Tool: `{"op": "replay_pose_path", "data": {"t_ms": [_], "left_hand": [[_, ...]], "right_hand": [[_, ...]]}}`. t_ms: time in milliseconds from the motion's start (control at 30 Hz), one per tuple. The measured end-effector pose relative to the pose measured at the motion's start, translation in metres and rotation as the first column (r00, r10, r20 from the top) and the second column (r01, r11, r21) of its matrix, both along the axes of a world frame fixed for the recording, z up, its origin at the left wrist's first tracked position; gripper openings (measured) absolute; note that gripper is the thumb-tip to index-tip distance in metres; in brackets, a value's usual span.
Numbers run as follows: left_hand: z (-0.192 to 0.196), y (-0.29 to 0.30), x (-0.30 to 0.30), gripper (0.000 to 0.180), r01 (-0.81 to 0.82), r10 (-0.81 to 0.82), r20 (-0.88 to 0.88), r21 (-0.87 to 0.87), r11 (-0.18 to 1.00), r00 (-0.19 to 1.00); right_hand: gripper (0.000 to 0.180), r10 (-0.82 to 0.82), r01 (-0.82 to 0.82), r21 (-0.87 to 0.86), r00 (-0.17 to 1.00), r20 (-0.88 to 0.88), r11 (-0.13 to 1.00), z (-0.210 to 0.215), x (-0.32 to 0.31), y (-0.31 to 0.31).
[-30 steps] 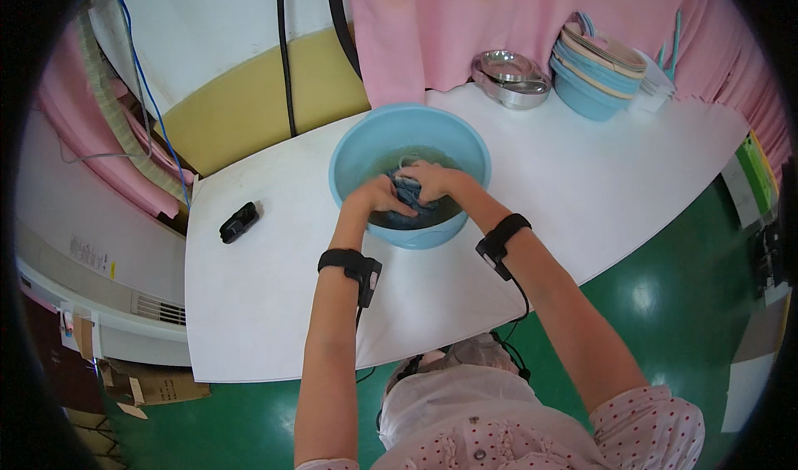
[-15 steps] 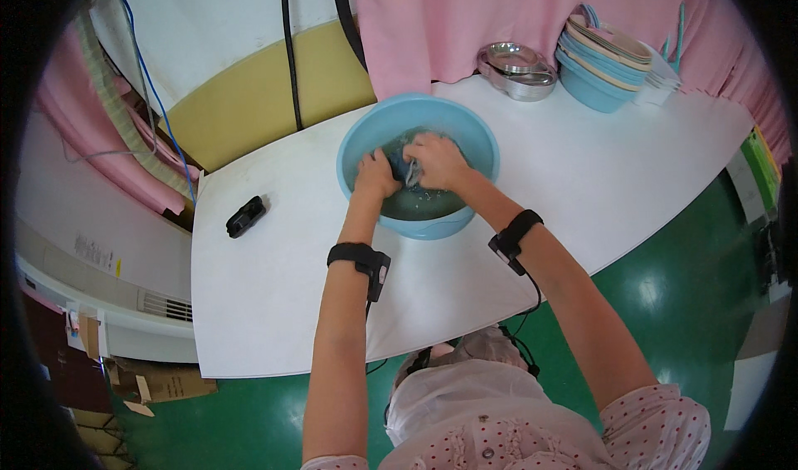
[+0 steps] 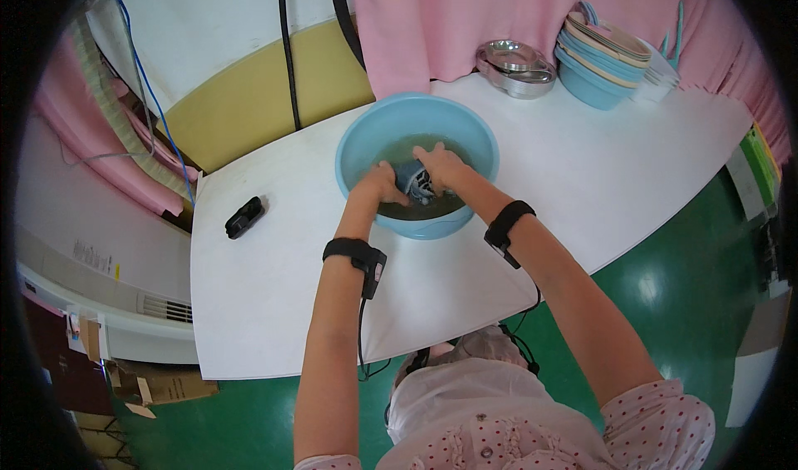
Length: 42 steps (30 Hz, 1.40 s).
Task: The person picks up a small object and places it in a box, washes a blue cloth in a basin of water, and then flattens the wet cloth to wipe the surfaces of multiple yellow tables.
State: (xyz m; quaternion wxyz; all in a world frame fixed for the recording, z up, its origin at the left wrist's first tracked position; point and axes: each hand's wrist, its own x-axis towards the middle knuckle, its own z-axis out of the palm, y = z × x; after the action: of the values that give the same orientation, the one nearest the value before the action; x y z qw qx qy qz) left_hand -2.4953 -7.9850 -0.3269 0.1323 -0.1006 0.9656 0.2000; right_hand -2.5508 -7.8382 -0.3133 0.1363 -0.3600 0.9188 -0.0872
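Note:
A round light-blue basin (image 3: 354,137) holds murky greenish water (image 3: 449,142). In it a wet blue cloth (image 3: 413,181) with a black-and-white pattern is bunched up, its top showing at the surface. My left hand (image 3: 381,186) is closed on the cloth's left side, thumb toward the middle. From the right, my right hand (image 3: 442,168) grips the cloth, fingers over its far edge. Some of the fingertips are hidden by the cloth and the water.
The basin stands on a white table (image 3: 274,304). A small black object (image 3: 245,217) lies to the left. Stainless-steel dishes (image 3: 517,73) and a stack of blue and beige basins (image 3: 600,67) stand at the back right, before a pink curtain (image 3: 474,21). Each forearm wears a strapped black device.
Both hands have shifted a little toward me within the basin. The cloth, mostly under water before, now shows more of its patterned side between them.

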Motion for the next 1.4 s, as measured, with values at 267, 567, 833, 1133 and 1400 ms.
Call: {"op": "replay_pose_path", "data": {"t_ms": [267,567,833,1133,1400], "left_hand": [[0.005,-0.001,0.005,0.108,0.131,0.052,-0.479,0.342,0.93,0.877],[0.023,0.002,0.007,0.054,-0.015,0.175,-0.485,0.315,0.949,0.857],[0.024,0.01,0.014,0.037,-0.039,0.003,-0.547,-0.054,0.998,0.837],[0.02,0.011,0.015,0.038,0.011,-0.053,-0.517,-0.084,0.996,0.855],[0.018,0.013,0.012,0.054,-0.05,-0.064,-0.541,-0.194,0.98,0.838]], "right_hand": [[0.059,-0.007,-0.24,-0.427,0.866,-0.5,0.872,0.014,0.011,-0.008],[0.062,0.039,-0.469,-0.578,0.797,-0.603,0.668,0.013,0.006,-0.006],[0.076,0.251,-0.177,-0.802,0.967,-0.034,0.57,0.001,-0.005,-0.002],[0.053,0.122,-0.073,-0.703,0.992,0.02,0.707,-0.011,-0.006,-0.011],[0.043,0.066,-0.307,-0.725,0.938,-0.342,0.616,-0.02,-0.013,-0.013]]}}
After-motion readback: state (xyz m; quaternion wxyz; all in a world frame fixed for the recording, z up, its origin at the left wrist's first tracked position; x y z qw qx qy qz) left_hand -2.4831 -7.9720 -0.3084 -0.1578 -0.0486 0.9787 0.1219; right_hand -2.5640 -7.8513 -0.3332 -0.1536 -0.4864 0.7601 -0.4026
